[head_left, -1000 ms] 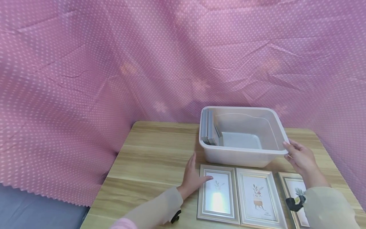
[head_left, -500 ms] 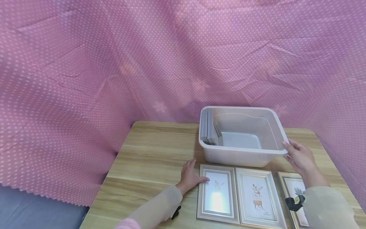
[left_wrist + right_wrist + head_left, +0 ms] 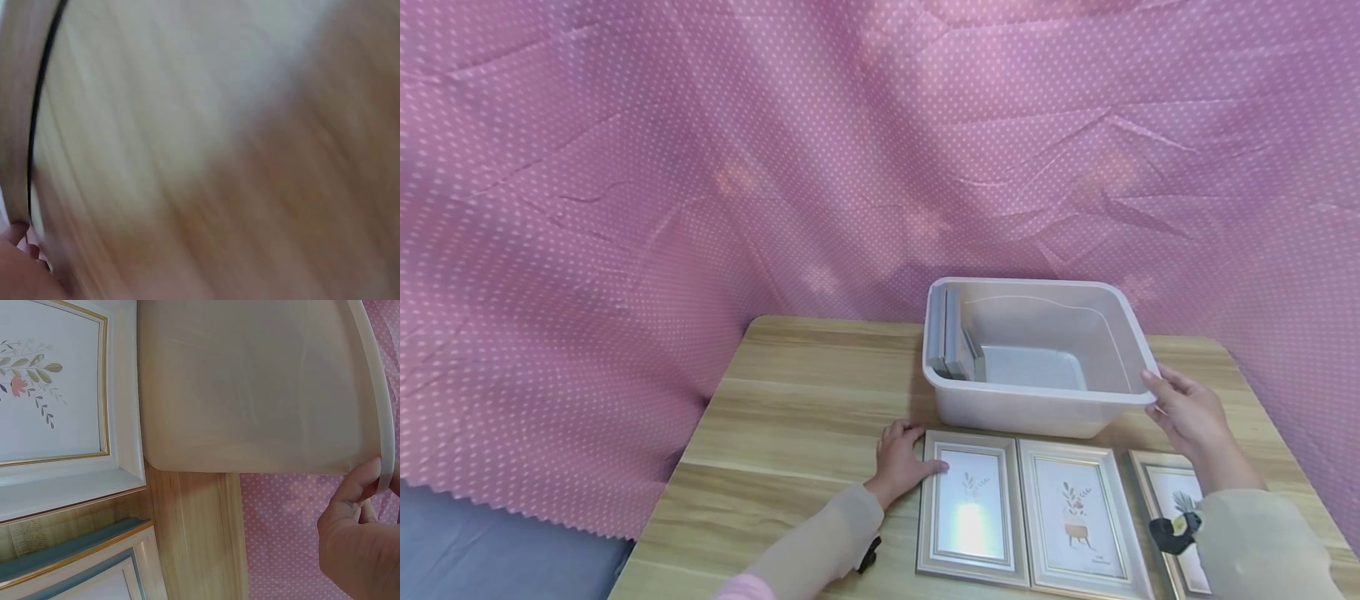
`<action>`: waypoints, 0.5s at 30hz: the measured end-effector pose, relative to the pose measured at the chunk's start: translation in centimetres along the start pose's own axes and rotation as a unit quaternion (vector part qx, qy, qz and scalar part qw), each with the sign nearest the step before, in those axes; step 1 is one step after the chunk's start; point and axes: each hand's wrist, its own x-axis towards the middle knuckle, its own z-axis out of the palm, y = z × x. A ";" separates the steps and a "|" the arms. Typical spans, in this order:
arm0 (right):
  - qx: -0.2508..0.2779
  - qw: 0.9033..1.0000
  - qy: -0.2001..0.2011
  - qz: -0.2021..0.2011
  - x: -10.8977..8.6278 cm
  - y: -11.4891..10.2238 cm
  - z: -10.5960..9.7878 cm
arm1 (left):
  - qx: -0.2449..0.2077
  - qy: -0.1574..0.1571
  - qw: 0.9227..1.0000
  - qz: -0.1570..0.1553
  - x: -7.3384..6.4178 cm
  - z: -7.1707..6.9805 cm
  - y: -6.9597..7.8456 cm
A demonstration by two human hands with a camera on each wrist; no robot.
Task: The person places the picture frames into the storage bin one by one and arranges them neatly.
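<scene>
My left hand is at the upper left corner of the left picture frame. Its thumb lies over the frame's left side while the fingers curl at the corner. The left wrist view catches part of this hand at the frame's edge. With my right hand I grip the front right corner of a white plastic basin, and the right wrist view has the thumb and fingers pinching its rim. Several picture frames stand on edge against the basin's left wall.
A middle picture frame with a potted plant print lies against the left one. Another picture frame lies to its right, partly under my right forearm. Everything is on a wooden table, with a pink dotted cloth hanging behind.
My left hand has drawn in: its spread fingers have curled to the left frame's corner, and the thumb has moved slightly back toward the frame's side. The right hand and basin have not moved.
</scene>
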 end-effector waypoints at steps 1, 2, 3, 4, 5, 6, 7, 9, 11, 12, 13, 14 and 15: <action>-0.001 1.000 0.000 0.001 0.0 0.0 0.0 | -0.007 0.001 1.000 -0.001 0.0 0.0 0.2; 0.000 1.000 0.001 0.003 0.0 -0.1 0.0 | -0.014 0.003 1.000 -0.002 -0.1 -0.1 0.4; -0.002 1.000 0.001 0.004 0.0 -0.1 0.0 | -0.024 0.002 1.000 -0.006 -0.1 -0.1 0.6; -0.001 1.000 0.000 0.004 0.0 -0.1 0.0 | -0.033 0.003 0.999 -0.008 -0.2 0.0 0.8; 0.000 1.000 0.000 0.004 0.0 -0.2 -0.1 | -0.044 0.002 0.999 -0.012 -0.2 0.0 0.9; -0.001 1.000 0.000 0.005 0.0 -0.2 0.0 | -0.053 0.002 0.998 -0.017 -0.2 0.0 1.1; -0.001 1.000 0.001 0.005 0.0 -0.2 0.0 | -0.062 -0.001 0.998 -0.025 -0.2 0.0 1.3; -0.004 1.000 0.001 0.006 0.0 -0.3 0.0 | -0.074 -0.004 0.997 -0.037 -0.2 0.0 1.7; -0.005 1.000 0.002 0.007 0.1 -0.3 0.0 | -0.082 -0.003 0.996 -0.044 -0.2 0.0 2.0; -0.006 1.000 0.003 0.008 0.1 -0.3 0.0 | -0.086 -0.001 0.995 -0.046 -0.2 0.0 2.1; -0.007 1.000 0.002 0.008 0.1 -0.3 0.0 | -0.090 0.000 0.995 -0.048 -0.2 0.0 2.2; -0.007 1.000 0.002 0.009 0.1 -0.3 0.0 | -0.094 0.002 0.994 -0.047 -0.1 0.0 2.3; -0.008 1.000 0.002 0.010 0.2 -0.3 0.0 | -0.100 0.003 0.994 -0.048 -0.1 0.0 2.3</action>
